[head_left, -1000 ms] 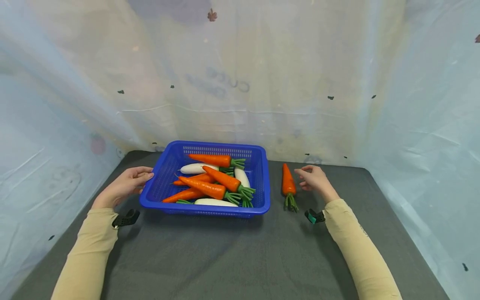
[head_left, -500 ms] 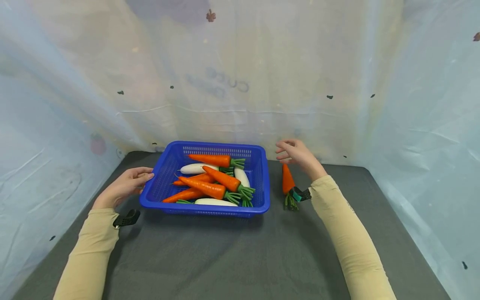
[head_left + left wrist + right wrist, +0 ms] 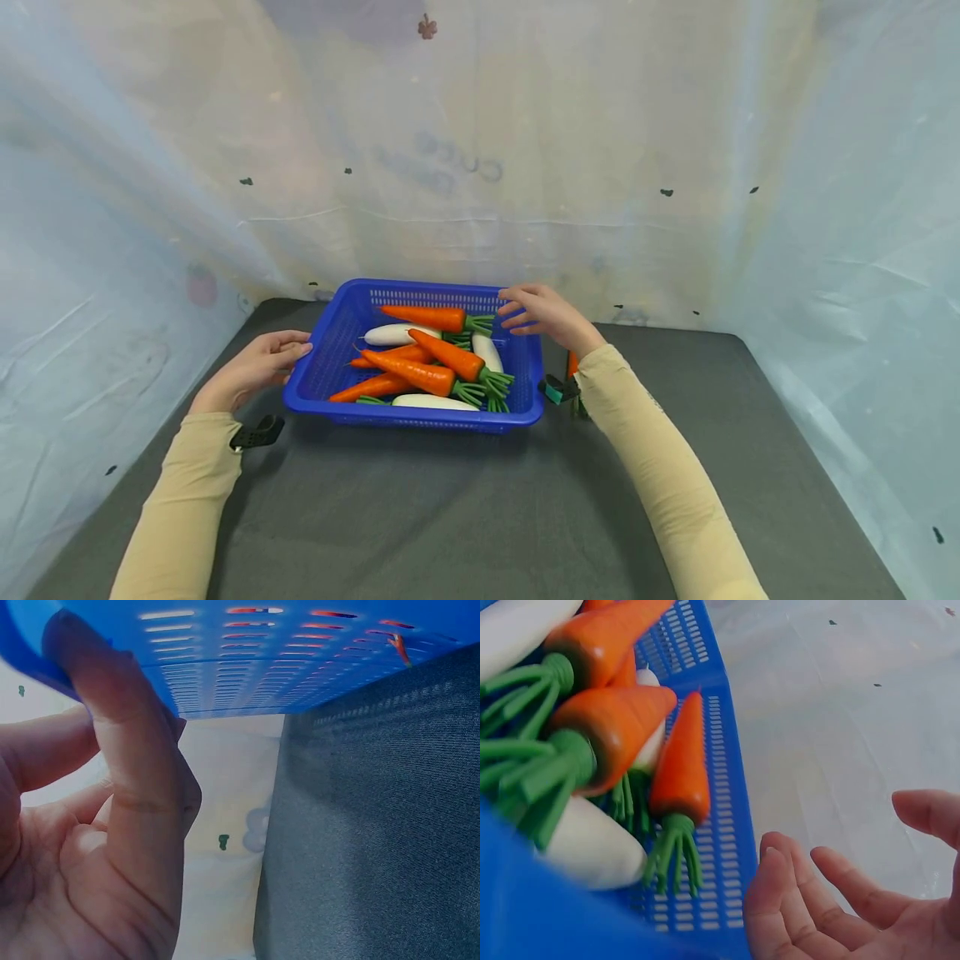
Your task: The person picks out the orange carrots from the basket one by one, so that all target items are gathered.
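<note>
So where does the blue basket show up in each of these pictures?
Head view: just left of centre, the blue basket sits on the dark table.
Left wrist view: across the top, seen from outside, its rim held by the left hand.
Right wrist view: left side and bottom, carrots inside.
Shared landmark: the pale sheet behind.

Faint, illegible lettering [image 3: 447,154] on backdrop sheet [image 3: 585,108]

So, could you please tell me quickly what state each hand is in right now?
Left hand: closed, holding the basket by its left edge.
Right hand: open, holding nothing, near the basket's far right corner.
</note>
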`<state>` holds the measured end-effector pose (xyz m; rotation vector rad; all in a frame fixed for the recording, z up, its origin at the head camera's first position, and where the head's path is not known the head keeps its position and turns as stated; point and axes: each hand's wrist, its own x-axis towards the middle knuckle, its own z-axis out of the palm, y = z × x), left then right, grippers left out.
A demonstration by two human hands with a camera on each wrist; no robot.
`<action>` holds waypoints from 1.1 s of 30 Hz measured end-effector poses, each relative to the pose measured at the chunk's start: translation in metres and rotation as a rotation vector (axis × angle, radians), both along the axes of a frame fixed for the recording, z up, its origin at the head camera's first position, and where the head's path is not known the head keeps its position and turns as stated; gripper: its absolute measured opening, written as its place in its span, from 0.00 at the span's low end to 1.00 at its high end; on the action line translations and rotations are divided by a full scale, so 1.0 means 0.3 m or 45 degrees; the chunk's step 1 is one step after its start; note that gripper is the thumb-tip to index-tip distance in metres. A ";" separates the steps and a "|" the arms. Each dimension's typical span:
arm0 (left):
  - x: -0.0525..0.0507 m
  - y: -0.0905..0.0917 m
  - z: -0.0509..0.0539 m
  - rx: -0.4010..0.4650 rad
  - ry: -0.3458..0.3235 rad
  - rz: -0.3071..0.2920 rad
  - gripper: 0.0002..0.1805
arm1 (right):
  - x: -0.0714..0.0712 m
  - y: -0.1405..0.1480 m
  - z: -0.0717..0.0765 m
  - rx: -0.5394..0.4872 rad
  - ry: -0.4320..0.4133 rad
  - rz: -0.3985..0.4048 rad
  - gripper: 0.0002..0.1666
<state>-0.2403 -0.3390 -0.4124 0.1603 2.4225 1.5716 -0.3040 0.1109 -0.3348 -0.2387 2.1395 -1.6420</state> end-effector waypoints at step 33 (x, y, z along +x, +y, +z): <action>0.000 0.004 0.000 0.029 -0.027 -0.011 0.35 | 0.014 -0.148 -0.076 0.397 -0.155 0.356 0.29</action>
